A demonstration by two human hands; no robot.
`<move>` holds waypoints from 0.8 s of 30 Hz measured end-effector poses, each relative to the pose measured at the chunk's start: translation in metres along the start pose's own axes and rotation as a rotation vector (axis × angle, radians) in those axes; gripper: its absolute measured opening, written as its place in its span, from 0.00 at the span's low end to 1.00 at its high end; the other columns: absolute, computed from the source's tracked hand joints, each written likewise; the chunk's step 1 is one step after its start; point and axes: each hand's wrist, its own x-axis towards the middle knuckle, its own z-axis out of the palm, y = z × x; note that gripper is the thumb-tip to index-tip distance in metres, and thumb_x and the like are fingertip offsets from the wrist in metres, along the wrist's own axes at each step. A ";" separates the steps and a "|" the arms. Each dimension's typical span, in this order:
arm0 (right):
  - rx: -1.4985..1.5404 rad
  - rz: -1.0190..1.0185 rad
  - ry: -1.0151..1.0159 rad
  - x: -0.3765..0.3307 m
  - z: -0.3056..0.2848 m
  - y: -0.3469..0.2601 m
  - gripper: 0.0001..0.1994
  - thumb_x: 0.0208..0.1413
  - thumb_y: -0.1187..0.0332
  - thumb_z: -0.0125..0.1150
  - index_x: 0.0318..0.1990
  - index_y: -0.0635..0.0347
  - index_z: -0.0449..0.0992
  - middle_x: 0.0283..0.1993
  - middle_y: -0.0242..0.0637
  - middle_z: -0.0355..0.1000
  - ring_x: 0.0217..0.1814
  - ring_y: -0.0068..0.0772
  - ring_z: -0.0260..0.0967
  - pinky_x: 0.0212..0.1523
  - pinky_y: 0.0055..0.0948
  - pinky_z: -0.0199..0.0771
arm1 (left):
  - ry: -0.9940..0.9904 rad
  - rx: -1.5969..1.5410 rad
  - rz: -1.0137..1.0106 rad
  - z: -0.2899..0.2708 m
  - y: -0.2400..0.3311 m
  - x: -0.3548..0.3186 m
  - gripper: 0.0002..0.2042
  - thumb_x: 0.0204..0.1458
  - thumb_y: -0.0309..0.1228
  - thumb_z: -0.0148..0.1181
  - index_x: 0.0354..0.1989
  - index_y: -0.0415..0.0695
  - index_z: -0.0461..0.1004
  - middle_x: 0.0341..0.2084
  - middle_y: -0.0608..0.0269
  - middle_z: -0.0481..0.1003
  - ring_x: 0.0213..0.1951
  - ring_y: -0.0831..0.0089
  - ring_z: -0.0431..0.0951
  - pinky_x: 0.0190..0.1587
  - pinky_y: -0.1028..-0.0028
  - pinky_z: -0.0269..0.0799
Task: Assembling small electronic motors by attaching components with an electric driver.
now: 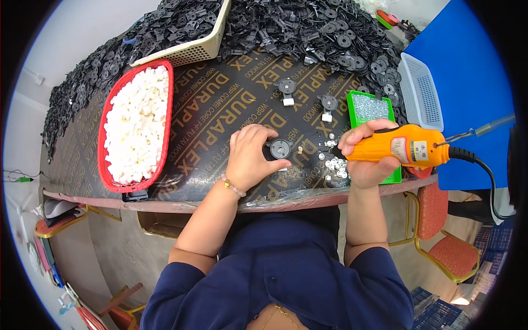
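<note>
The black round part [280, 148] sits on the table [203, 159], in front of my chest. The thumb and index finger of my left hand [250, 157] close on its opposite edges. My right hand [367, 157] is wrapped around an orange electric screwdriver [410, 147], its tip pointing left toward the part and standing clear of it.

Small silvery discs [336, 168] lie loose between the part and my right hand, below the tool tip. Two black parts with white tabs [286, 88] [329, 103] stand farther back, apart from each other. The right hand and tool obstruct the view of the middle of the green tray [351, 107]. A black cable [484, 170] leaves the tool's rear; a coil spring [495, 125] is attached there too.

Containers: the green tray carries small grey metal pieces in its far section. At far left, a red basket [103, 143] is filled with white pieces. Behind it, a tilted cream basket [190, 52] contains black parts, beside a large heap of black parts [297, 27]. A pale blue basket [421, 91] stands right of the heap.
</note>
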 end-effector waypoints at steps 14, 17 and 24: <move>0.102 0.093 -0.060 0.008 0.031 0.026 0.40 0.46 0.28 0.54 0.48 0.59 0.64 0.28 0.39 0.70 0.22 0.28 0.68 0.26 0.30 0.72 | -0.035 -0.011 0.059 0.004 -0.003 0.002 0.23 0.36 0.35 0.73 0.44 0.48 0.77 0.41 0.63 0.75 0.51 0.64 0.71 0.55 0.64 0.58; 0.104 0.093 -0.083 0.010 0.040 0.030 0.40 0.45 0.29 0.56 0.48 0.60 0.65 0.28 0.39 0.70 0.23 0.28 0.68 0.27 0.29 0.73 | -0.071 -0.005 0.050 0.002 -0.004 0.002 0.23 0.35 0.38 0.72 0.44 0.49 0.78 0.41 0.66 0.75 0.50 0.66 0.70 0.53 0.65 0.58; 0.135 0.133 -0.112 0.008 0.048 0.038 0.40 0.44 0.31 0.60 0.47 0.61 0.66 0.28 0.41 0.71 0.24 0.29 0.69 0.28 0.29 0.75 | -0.037 0.020 0.092 0.001 0.002 0.001 0.22 0.34 0.38 0.72 0.42 0.49 0.78 0.39 0.66 0.75 0.50 0.66 0.71 0.53 0.65 0.58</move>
